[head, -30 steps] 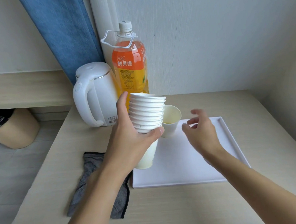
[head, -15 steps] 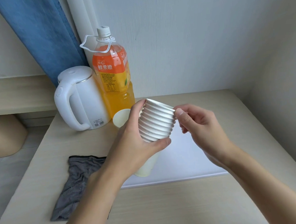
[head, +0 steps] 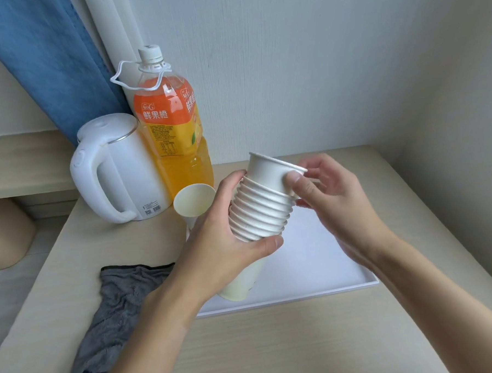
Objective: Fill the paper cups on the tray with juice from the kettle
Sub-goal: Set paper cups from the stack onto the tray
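Note:
My left hand (head: pixel 213 245) grips a tilted stack of white paper cups (head: pixel 259 214) above the white tray (head: pixel 315 274). My right hand (head: pixel 330 193) pinches the top paper cup (head: pixel 266 171) by its rim, and that cup stands partly raised out of the stack. One single paper cup (head: pixel 194 200) stands at the tray's far left corner, partly hidden behind my left hand. The white kettle (head: pixel 118 170) stands on the table to the left of the tray, lid shut, handle toward me.
A large orange juice bottle (head: pixel 170 127) stands right behind the kettle against the wall. A grey cloth (head: pixel 117 313) lies on the table left of the tray. A blue curtain (head: pixel 41 60) hangs at the back left. Walls close the table's far and right sides.
My right hand reached the stack, took the top cup by its rim and has drawn it partly out. The left hand kept holding the stack, now more tilted.

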The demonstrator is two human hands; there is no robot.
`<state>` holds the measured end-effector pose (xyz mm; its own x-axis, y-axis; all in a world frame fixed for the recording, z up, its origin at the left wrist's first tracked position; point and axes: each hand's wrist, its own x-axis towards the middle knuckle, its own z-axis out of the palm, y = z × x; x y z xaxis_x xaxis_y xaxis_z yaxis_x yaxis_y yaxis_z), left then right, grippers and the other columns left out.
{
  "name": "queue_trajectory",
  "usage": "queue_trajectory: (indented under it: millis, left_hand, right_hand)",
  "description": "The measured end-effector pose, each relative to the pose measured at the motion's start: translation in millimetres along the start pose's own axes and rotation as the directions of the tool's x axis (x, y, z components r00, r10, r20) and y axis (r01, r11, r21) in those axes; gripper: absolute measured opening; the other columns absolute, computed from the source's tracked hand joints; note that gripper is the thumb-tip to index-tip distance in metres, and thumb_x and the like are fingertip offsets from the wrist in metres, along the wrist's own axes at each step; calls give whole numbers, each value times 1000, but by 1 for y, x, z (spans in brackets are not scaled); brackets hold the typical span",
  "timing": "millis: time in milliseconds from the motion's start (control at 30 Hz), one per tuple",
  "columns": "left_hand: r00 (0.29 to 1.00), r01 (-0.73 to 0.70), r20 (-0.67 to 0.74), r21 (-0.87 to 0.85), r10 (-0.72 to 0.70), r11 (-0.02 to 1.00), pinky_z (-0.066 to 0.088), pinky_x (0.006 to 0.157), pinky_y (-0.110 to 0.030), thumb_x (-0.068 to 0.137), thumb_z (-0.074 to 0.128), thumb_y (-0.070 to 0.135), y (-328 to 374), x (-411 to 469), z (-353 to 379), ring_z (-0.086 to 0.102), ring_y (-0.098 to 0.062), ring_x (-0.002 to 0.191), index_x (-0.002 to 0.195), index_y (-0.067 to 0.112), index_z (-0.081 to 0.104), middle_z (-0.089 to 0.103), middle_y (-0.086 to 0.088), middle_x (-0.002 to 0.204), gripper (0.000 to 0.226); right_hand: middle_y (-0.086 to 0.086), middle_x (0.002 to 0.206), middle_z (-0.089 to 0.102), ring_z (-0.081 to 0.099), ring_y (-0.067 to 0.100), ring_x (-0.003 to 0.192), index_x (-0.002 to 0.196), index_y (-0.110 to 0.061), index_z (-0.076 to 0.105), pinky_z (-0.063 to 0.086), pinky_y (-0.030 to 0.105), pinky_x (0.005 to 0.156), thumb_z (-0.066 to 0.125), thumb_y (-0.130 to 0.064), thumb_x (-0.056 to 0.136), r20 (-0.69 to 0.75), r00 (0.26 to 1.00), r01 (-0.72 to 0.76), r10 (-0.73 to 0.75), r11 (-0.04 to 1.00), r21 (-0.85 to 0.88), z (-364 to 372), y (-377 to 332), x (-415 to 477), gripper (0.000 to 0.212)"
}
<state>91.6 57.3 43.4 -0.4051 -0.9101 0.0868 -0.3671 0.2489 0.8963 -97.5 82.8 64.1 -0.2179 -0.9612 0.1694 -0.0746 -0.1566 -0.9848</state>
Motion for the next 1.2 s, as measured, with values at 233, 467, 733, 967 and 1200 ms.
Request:
queue_trajectory:
  millis: [233, 467, 733, 967, 1200]
  left_hand:
    - [995, 96, -37, 1, -96, 995, 58, 94, -40, 62, 88, 52, -10, -1, -5, 68, -8, 107, 131, 67, 31, 65, 18, 119, 91]
    - [977, 127, -170, -32, -131, 991, 49, 70, -10, 75, 90, 37, -11, 1, -10, 66, 10, 90, 142, 49, 32, 65, 24, 112, 90]
    - [971, 134, -193, -50, -141, 990, 52, 76, -18, 77, 90, 36, -11, 2, -13, 68, 4, 94, 146, 46, 29, 66, 23, 112, 92]
    - [973, 128, -186, -61, -137, 990, 52, 77, -22, 76, 90, 38, -12, 3, -16, 69, 3, 94, 147, 45, 31, 68, 20, 113, 93]
    - [972, 128, -187, -71, -139, 989, 52, 81, -24, 69, 91, 46, -13, 2, -17, 69, -2, 100, 147, 47, 29, 67, 17, 117, 100]
  right_hand:
    - [5, 93, 64, 63, 18, 86, 85, -16, 56, 54, 45, 89, 76, -32, 77, -228, 971, 120, -70, 970, 213, -4, -6, 9, 27]
    - [6, 112, 53, 59, 20, 98, 87, -18, 58, 42, 4, 72, 77, -25, 80, -353, 930, -58, -105, 905, -422, -15, 39, 19, 21]
    - [-5, 117, 41, 50, 12, 100, 99, -14, 56, 54, 37, 87, 76, -16, 81, -201, 975, -181, 92, 853, -489, -5, 81, 11, 27]
    - [5, 125, 48, 52, 23, 114, 147, -18, 22, 48, 32, 79, 78, -20, 78, -182, 943, -334, 280, 785, -522, -10, 93, 7, 89]
    - [-4, 99, 64, 61, 21, 95, 119, -16, 47, 53, 43, 79, 72, -30, 82, -253, 928, -373, 275, 726, -579, -3, 110, 18, 47]
